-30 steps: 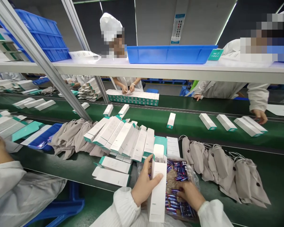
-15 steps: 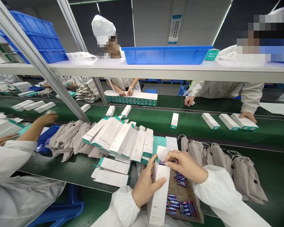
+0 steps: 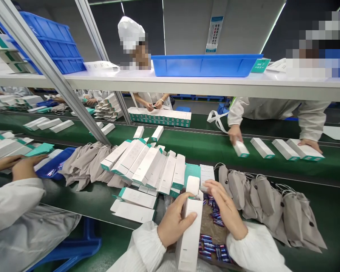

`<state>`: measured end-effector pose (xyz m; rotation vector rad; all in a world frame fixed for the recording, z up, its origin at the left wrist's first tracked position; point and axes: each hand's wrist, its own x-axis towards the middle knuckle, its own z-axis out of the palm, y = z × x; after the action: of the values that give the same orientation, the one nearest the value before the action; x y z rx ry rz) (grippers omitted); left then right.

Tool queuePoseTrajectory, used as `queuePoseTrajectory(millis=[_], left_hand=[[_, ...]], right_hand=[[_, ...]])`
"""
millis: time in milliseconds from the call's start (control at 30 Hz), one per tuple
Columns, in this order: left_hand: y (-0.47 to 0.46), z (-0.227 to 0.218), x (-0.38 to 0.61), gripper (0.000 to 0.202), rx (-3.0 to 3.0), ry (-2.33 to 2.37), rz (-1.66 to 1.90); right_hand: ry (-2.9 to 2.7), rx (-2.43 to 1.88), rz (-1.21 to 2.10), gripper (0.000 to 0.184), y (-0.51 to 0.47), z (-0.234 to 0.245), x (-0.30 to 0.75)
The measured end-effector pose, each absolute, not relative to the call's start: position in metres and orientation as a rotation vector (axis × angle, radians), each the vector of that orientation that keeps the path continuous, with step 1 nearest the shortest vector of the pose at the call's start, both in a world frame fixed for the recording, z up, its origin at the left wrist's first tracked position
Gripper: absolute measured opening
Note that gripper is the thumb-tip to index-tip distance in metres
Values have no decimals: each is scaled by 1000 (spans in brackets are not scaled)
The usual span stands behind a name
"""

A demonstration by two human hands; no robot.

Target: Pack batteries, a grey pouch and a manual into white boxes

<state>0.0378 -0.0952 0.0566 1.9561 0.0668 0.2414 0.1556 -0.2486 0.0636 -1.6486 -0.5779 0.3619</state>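
My left hand (image 3: 174, 221) is wrapped round a tall white carton (image 3: 189, 234), held upright with its top flap (image 3: 192, 184) open. My right hand (image 3: 225, 209) is at the carton's open mouth, fingers curled; what they pinch is hidden. Under both hands lies a clear bag of small blue batteries (image 3: 211, 245). A fan of white cartons with teal ends (image 3: 147, 166) leans just beyond my left hand. Two flat cartons (image 3: 134, 204) lie to its left.
Grey drawstring pouches lie in a row at the right (image 3: 272, 204) and a heap at the left (image 3: 85, 162). White cartons (image 3: 286, 149) ride the green belt (image 3: 204, 145), handled by a person opposite. Another person's arms (image 3: 14, 196) work at my left. Blue bin (image 3: 204, 64) on the shelf.
My right hand came up from the battery bag to the carton's open top and now rests there. The person opposite has reached onto a carton on the belt.
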Motion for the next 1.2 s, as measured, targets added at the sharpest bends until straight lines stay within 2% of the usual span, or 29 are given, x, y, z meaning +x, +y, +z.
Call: queuePoseTrajectory(millis=[100, 200, 300, 500, 667, 967, 1200], left_hand=[[-95, 62, 39, 38, 2006, 34, 216], [-96, 59, 41, 34, 2032, -2, 206], [-100, 50, 43, 34, 1922, 27, 195], [-109, 36, 41, 57, 1542, 178, 272], [-106, 45, 43, 54, 1633, 90, 193], [-107, 53, 46, 50, 1692, 74, 132], [-108, 40, 46, 56, 1539, 127, 82]], right_hand=[[-151, -1225, 685, 46, -233, 51, 141], [-65, -931, 966, 43, -218, 53, 127], [-148, -1006, 854, 36, -214, 58, 124], [-650, -1443, 583, 33, -237, 62, 139], [-632, -1461, 639, 36, -242, 70, 141], [-535, -1438, 619, 29, -245, 78, 141], [-913, -1701, 433, 26, -262, 57, 143]])
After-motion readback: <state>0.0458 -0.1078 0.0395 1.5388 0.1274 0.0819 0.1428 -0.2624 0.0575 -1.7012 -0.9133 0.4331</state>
